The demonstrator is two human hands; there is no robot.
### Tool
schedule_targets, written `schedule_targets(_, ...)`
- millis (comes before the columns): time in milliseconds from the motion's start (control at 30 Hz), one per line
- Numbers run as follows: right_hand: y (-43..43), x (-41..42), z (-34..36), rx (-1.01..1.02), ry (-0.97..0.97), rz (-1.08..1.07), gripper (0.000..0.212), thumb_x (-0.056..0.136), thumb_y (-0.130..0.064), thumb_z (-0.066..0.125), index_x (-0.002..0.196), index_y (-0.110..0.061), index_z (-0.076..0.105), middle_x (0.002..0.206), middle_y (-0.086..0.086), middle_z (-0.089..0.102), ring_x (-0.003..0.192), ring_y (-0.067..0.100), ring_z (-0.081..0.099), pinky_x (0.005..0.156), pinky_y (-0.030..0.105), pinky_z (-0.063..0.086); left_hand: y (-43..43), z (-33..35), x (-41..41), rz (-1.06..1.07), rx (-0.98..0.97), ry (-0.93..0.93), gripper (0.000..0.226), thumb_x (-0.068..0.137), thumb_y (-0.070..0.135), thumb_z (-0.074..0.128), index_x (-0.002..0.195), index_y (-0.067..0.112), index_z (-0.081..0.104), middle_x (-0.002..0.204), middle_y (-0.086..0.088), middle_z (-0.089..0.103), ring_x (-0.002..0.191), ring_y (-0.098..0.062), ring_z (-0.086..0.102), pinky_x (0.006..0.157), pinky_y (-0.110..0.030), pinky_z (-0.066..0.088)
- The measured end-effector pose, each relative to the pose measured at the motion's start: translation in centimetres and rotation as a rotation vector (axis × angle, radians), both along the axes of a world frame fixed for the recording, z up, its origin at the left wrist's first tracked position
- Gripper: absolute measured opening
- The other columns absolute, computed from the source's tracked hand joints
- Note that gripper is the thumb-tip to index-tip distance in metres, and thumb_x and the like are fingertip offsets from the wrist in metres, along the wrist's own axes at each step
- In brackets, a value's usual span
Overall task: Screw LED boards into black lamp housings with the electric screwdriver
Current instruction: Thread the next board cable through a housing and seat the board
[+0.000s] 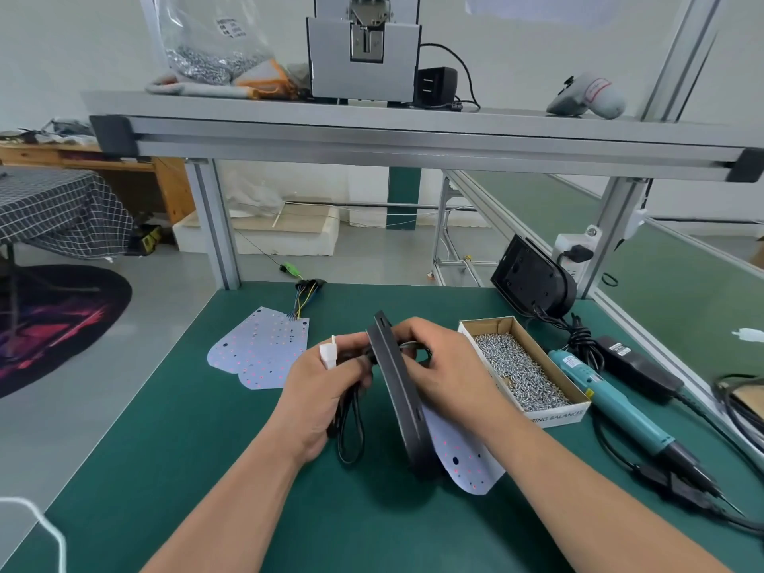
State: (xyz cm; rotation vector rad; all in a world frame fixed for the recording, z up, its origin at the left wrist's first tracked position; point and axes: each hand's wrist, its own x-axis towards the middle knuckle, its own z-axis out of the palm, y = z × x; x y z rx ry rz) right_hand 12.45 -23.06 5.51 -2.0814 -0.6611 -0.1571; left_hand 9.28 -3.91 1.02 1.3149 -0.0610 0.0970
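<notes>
L hand (326, 394) gripping cable (351, 428), R hand (446, 366) curled on black housing (403, 403)

The bench (173, 428) wears a matt green mat. The lamp housing (403, 401) looks like matt black plastic, its cable (351, 428) glossy black. The LED board (262, 349) is smooth, pale and flat. Shiny metal screws (521, 374) fill a brown cardboard box (558, 417). The electric screwdriver (620, 403) has a smooth teal plastic body.

black lamp housing (399, 390), green table (206, 448), teal screwdriver (612, 401) (red-dotted white LED board (260, 351))
</notes>
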Motion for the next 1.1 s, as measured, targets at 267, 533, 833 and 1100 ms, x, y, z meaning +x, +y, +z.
schedule_targets(267, 0.0, 0.4, -0.6, 0.046, 0.028, 0.032, 0.022, 0.088, -0.023, 0.073, 0.104, -0.037, 0.071, 0.091, -0.022, 0.074, 0.083, -0.005, 0.068, 0.068, 0.01, 0.048, -0.8, 0.4, 0.3, 0.203, 0.162, 0.067, 0.027, 0.072, 0.038, 0.076, 0.087, 0.017, 0.069, 0.057, 0.0, 0.052, 0.053, -0.016, 0.042, 0.05, -0.023, 0.04)
schedule_targets(533, -0.2, -0.1, -0.1, 0.324, 0.208, 0.071, 0.008, 0.098, -0.013, 0.072, 0.099, -0.021, 0.074, 0.078, 0.015, 0.064, 0.068, 0.015, 0.053, 0.058, 0.029, 0.046, -0.1, 0.8, -0.2, 0.048, -0.003, 0.048, 0.034, 0.073, 0.036, 0.084, 0.098, 0.014, 0.082, 0.079, -0.015, 0.056, 0.058, -0.017, 0.043, 0.055, -0.028, 0.039)
schedule_targets(833, 0.2, 0.8, -0.7, 0.177, 0.116, 0.039, 0.01, 0.096, -0.023, 0.073, 0.1, -0.032, 0.075, 0.076, 0.007, 0.07, 0.066, 0.01, 0.055, 0.064, 0.032, 0.047, 0.3, 0.7, -0.1, 0.065, -0.009, 0.046, 0.044, 0.071, 0.041, 0.089, 0.107, 0.017, 0.083, 0.061, 0.0, 0.038, 0.056, -0.017, 0.027, 0.055, -0.032, 0.021)
schedule_targets(1100, 0.9, -0.4, 0.0, -0.037, -0.226, -0.086, 0.012, 0.093, -0.032, 0.068, 0.087, -0.037, 0.059, 0.078, -0.022, 0.064, 0.074, 0.002, 0.059, 0.063, 0.015, 0.039, -0.1, 1.1, -0.6, 0.004, -0.001, 0.005, 0.031, 0.085, 0.034, 0.081, 0.112, 0.017, 0.081, 0.082, -0.01, 0.073, 0.066, -0.024, 0.059, 0.068, -0.034, 0.052)
